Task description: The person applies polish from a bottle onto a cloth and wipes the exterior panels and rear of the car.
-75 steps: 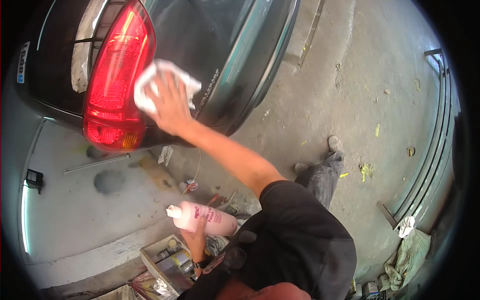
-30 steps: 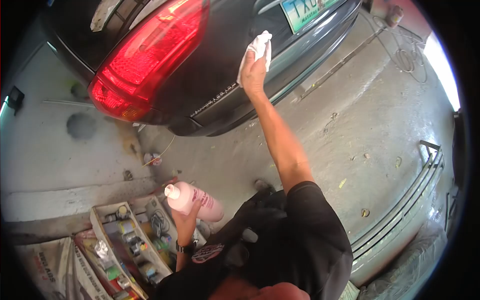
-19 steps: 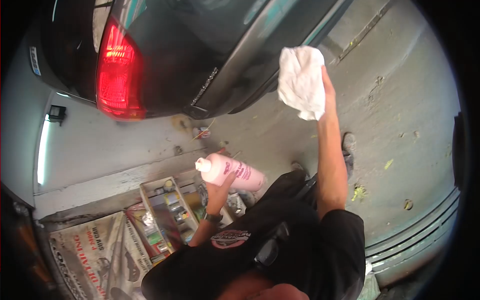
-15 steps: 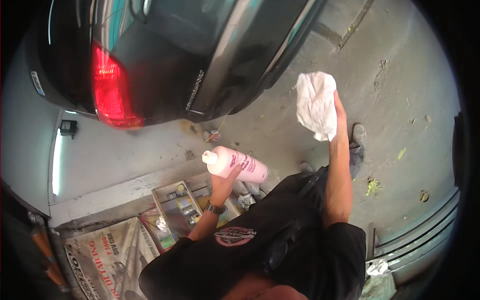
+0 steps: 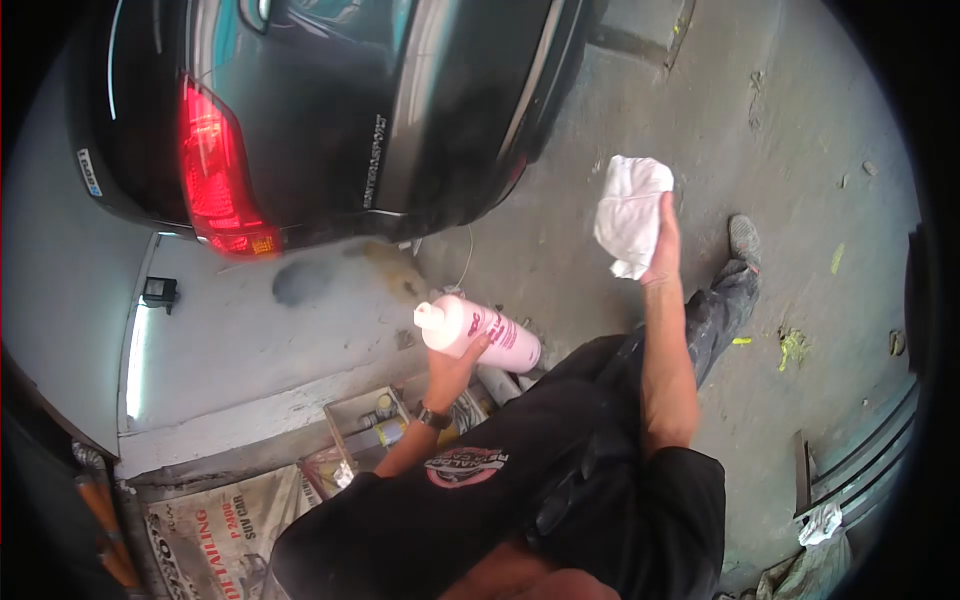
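Note:
My left hand [image 5: 455, 368] is wrapped round a pink bottle [image 5: 488, 333] with a white cap, tilted with the cap toward the upper left. My right hand [image 5: 664, 245] grips a folded white cloth [image 5: 632, 212] at its right edge, held out over the floor. The cloth is apart from the dark car [image 5: 300, 110], whose rear fills the upper left. Its red tail light [image 5: 215, 170] is on the car's near left corner.
A wooden tray [image 5: 350, 412] of cans and bottles lies below my left hand, beside a printed banner [image 5: 215, 530]. Metal rails [image 5: 865, 450] stand at the lower right. My foot [image 5: 743, 240] is on the concrete floor [image 5: 600, 100].
The cloth in my right hand was on the car's rear and has come away over the floor. My left hand still holds the bottle. The camera view has shifted.

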A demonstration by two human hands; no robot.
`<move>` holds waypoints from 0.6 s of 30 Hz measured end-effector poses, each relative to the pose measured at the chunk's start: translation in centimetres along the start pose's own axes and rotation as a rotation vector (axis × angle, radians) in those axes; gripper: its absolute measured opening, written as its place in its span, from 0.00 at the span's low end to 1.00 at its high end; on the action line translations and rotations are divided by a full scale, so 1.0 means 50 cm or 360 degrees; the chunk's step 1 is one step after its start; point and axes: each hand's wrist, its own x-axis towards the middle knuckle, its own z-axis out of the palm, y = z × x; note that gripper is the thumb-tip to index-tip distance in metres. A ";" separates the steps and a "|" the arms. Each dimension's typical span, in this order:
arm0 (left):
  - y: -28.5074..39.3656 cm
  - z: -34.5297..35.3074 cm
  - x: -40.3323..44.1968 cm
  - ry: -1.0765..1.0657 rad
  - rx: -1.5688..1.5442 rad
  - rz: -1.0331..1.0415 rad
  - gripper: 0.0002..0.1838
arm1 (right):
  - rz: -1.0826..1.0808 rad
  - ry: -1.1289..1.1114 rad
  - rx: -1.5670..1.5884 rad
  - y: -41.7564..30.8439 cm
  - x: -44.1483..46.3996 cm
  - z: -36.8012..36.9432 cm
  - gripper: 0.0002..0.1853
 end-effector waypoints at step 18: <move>0.068 -0.058 -0.131 0.0743 -0.0611 -0.0194 0.29 | -0.1882 -0.0673 -0.2807 0.287 0.533 0.689 0.35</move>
